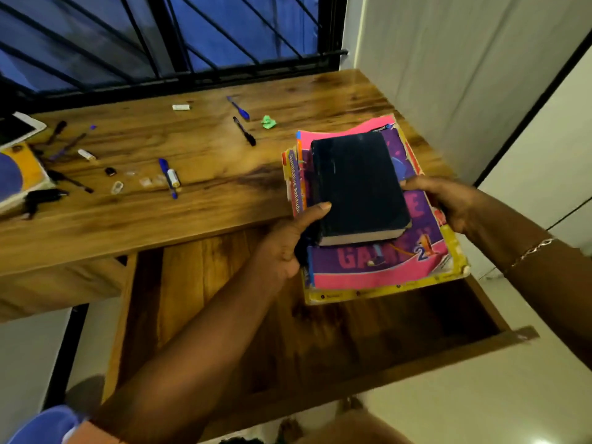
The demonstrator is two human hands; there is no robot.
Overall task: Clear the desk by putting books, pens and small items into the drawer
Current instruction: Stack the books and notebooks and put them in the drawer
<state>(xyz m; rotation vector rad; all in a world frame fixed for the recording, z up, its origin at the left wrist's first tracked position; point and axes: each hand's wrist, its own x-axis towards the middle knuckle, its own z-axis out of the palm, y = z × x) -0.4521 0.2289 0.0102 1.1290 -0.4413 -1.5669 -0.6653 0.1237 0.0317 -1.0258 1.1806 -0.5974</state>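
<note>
Books (pixel 362 193), rectangular, seemingly worn-edged, held above grained wooden drawer (pixel 336 341).

Wooden desk (pixel 224 174) strewn with pens (pixel 244 131), a white eraser (pixel 181 107), a green scrap (pixel 268 122), a tablet (pixel 19 128)

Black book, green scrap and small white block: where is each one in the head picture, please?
black book (pixel 358 184): head view, middle of its cover.
green scrap (pixel 268 122): head view, centre of the crumple.
white block (pixel 181 107): head view, middle of its top face.
</note>
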